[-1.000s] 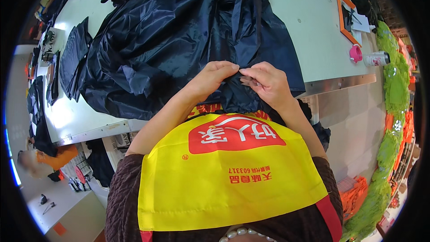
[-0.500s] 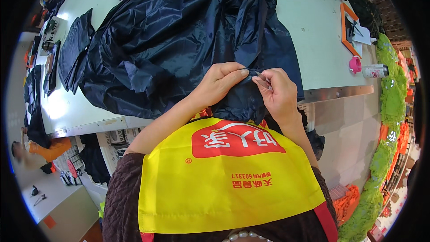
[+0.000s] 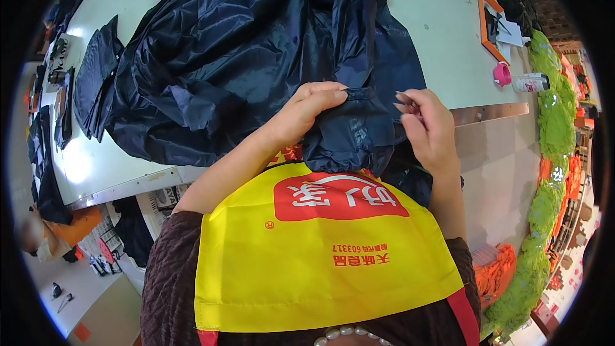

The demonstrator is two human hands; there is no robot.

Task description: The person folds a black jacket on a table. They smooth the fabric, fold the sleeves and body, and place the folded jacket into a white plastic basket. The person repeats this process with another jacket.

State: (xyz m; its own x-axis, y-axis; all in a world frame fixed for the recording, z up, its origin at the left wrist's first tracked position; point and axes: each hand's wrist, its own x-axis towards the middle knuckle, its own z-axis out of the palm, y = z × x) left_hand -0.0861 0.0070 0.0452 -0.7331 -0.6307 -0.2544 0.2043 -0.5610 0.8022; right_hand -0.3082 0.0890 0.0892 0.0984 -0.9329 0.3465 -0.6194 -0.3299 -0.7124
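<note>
A large dark navy, glossy garment (image 3: pixel 250 45) lies crumpled over the table, one narrower part hanging past the front edge against my apron. My left hand (image 3: pixel 314 106) pinches a seam-like band of this fabric between thumb and fingers. Just right of the band, apart from the cloth, my right hand (image 3: pixel 428 122) is curled around what look like small thread snips (image 3: pixel 400 100). Only two short pointed tips show between its thumb and fingers; the rest is hidden in the palm.
The white table (image 3: pixel 435 32) has a metal front edge. Folded dark pieces (image 3: pixel 96 80) lie at left. At right are an orange frame (image 3: pixel 482 25), a pink roll-like object (image 3: pixel 501 75) and a can-like container (image 3: pixel 530 82). Bright green cloth (image 3: pixel 552 106) is heaped beyond.
My right hand has drawn away from the band to the right, leaving a gap between it and my left hand. My left hand still pinches the fabric.
</note>
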